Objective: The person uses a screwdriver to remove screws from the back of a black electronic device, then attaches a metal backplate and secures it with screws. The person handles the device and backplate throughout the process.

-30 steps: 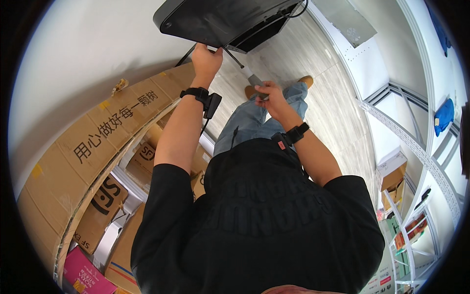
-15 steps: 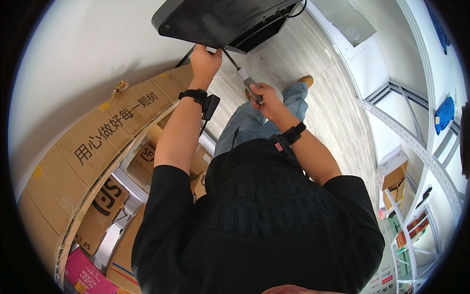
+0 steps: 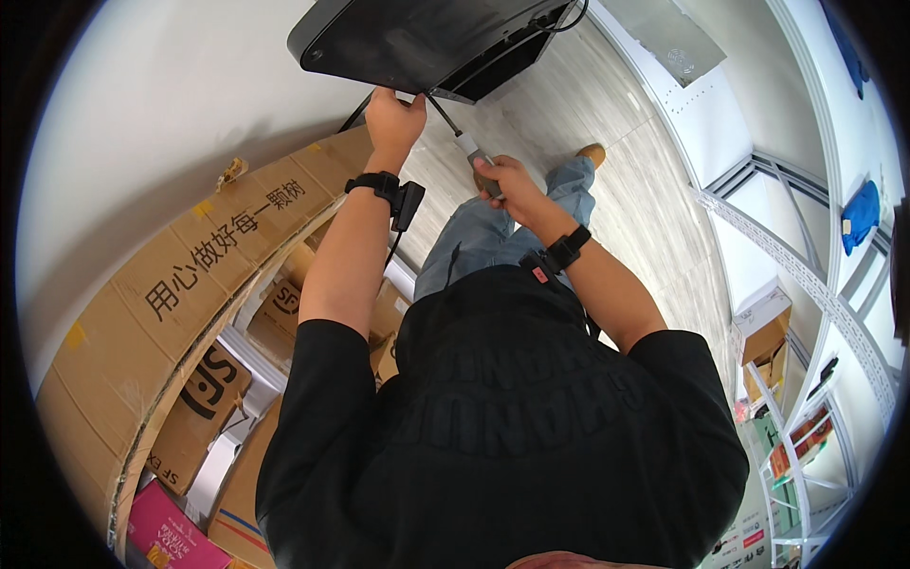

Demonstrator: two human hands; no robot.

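Note:
A large black machine with a smooth panel [image 3: 408,43] fills the top of the head view. My left hand [image 3: 393,123] is up against its lower edge, fingers curled and thumb raised beside a screwdriver's tip. What those fingers hold, if anything, is hidden. In my right hand [image 3: 517,190] is the screwdriver [image 3: 483,166], gripped by its grey handle. Its dark shaft slants up and left past a white collar to the machine's edge, near my left thumb. Whether the tip sits in a screw is too small to tell.
To the left stands a big open cardboard carton [image 3: 123,322] holding several smaller boxes and a pink box [image 3: 171,531]. White metal shelving [image 3: 815,275] runs along the right, with a blue cloth [image 3: 860,218] on it. Pale wood-look floor [image 3: 635,228] lies between. A black cable [image 3: 566,27] loops off the machine.
My right hand and the screwdriver have shifted slightly left and up, and its wrist has turned a little. My left hand stays at the machine's edge. The view has shifted slightly.

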